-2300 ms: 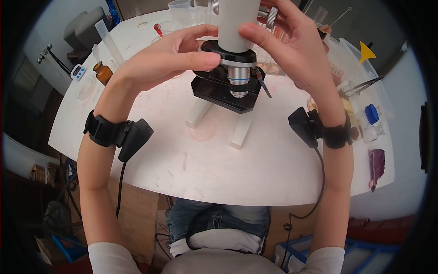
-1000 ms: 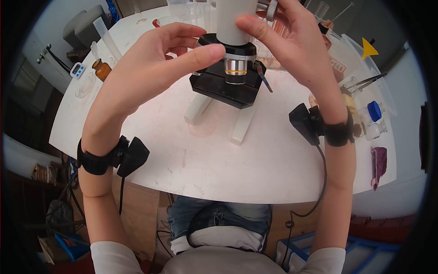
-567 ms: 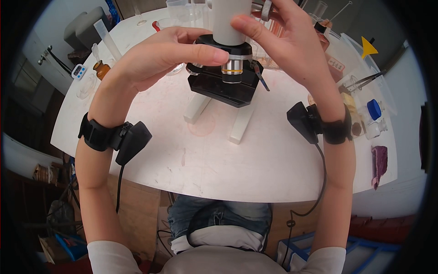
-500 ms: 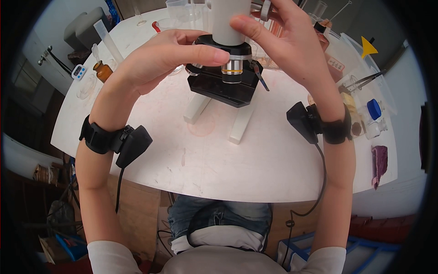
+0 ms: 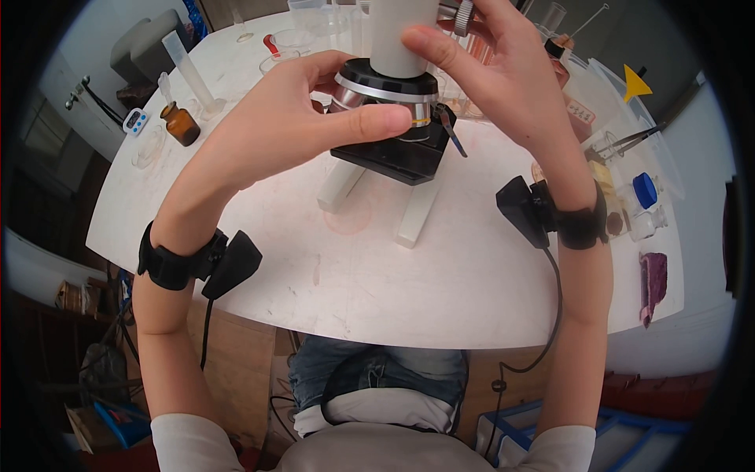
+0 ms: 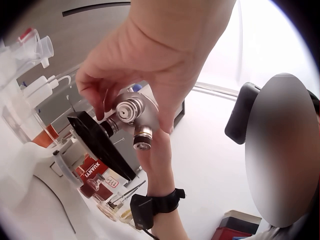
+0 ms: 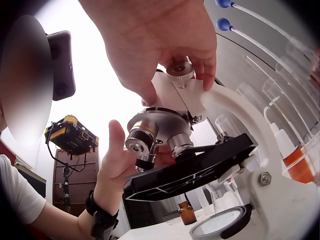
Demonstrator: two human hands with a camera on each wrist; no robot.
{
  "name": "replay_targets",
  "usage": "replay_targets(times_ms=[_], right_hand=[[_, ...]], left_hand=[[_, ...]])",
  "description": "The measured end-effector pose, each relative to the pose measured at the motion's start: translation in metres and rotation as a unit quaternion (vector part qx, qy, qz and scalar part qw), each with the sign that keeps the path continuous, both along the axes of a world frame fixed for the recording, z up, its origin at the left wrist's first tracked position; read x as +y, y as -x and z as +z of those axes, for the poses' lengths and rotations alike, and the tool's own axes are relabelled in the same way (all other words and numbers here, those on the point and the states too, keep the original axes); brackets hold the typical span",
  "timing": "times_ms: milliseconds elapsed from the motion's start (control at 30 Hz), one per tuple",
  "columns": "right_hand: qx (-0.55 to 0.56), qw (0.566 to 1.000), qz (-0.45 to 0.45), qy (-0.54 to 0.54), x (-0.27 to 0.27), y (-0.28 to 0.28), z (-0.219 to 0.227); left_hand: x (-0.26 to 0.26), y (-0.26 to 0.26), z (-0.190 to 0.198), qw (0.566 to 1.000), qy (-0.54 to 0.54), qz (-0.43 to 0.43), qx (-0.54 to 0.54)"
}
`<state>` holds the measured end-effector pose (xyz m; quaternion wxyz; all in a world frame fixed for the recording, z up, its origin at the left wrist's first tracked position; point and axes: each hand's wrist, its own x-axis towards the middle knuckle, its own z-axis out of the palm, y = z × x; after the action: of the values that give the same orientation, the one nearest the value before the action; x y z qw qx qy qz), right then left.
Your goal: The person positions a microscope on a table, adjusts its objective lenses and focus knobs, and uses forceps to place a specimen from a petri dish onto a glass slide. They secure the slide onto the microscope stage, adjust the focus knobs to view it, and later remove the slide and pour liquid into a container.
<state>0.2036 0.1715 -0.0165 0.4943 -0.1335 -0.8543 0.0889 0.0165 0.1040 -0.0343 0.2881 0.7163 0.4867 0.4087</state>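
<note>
Centrally, at top, we see the microscope (image 5: 393,39) upright, objectives (image 7: 135,142) down, right hand (image 5: 503,86) gripping it, left hand (image 5: 291,118) spread around its nosepiece (image 5: 387,81); right-wrist view, right edge: a vessel (image 7: 299,165) of orange liquid.

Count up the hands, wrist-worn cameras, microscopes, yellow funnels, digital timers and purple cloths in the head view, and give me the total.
Left hand and right hand: 2
Left wrist camera and right wrist camera: 2
Microscope: 1
Yellow funnel: 1
Digital timer: 1
Purple cloth: 1
Total: 8
</note>
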Motion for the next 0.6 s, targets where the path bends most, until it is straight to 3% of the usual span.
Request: replay_targets(times_ms=[67,333,600], right_hand=[[-0.033,0.999,-0.042,-0.006,-0.018,-0.004,0.006],[-0.005,1.000,-0.004,0.000,0.008,-0.001,-0.003],[-0.006,1.000,-0.008,-0.004,0.009,0.000,-0.004]], left_hand=[[0.001,-0.001,-0.006,1.000,-0.023,-0.003,0.012],[0.005,-0.007,-0.010,0.995,0.003,0.018,-0.093],[0.013,0.005,0.003,0.997,0.040,-0.033,-0.058]])
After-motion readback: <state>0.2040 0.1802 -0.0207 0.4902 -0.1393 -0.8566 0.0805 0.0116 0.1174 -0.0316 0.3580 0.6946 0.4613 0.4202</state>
